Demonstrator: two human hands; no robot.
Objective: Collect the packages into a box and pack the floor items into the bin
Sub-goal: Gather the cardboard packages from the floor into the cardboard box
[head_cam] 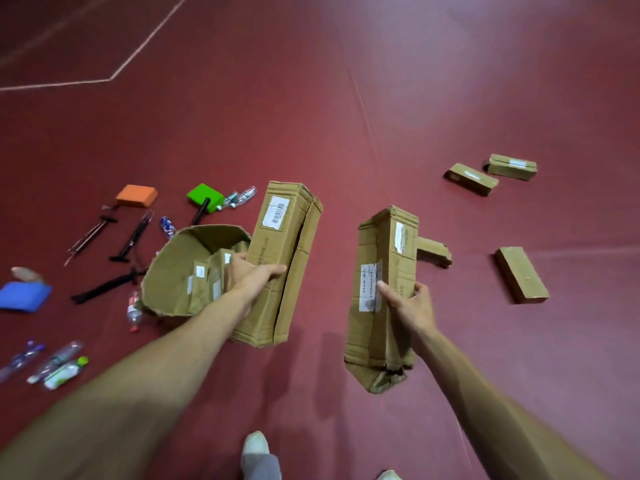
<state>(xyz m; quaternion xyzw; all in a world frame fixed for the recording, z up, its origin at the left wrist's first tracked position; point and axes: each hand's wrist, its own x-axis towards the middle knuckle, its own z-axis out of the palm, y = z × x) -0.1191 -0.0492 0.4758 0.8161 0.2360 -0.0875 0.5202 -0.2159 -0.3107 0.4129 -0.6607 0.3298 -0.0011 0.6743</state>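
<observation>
Head view: the left hand [254,277] grips a long cardboard package [277,244] around its middle and holds it off the floor beside the open box [169,271] at 9 o'clock. It is probably held there so it can be dropped in next to the packages already standing inside. The right hand [412,304] clasps a second, crumpled long package [377,251] at 4 o'clock, thumb on its label and fingers behind it. Carrying one package in each hand likely saves a trip. More packages lie loose: two small ones [471,178] at 2 o'clock and a flat one [521,274] at 3 o'clock. Bottles [57,363], an orange block [136,195] and a green block [204,197] are scattered from 8 to 10 o'clock, none of them picked up yet. No bin is in sight.
</observation>
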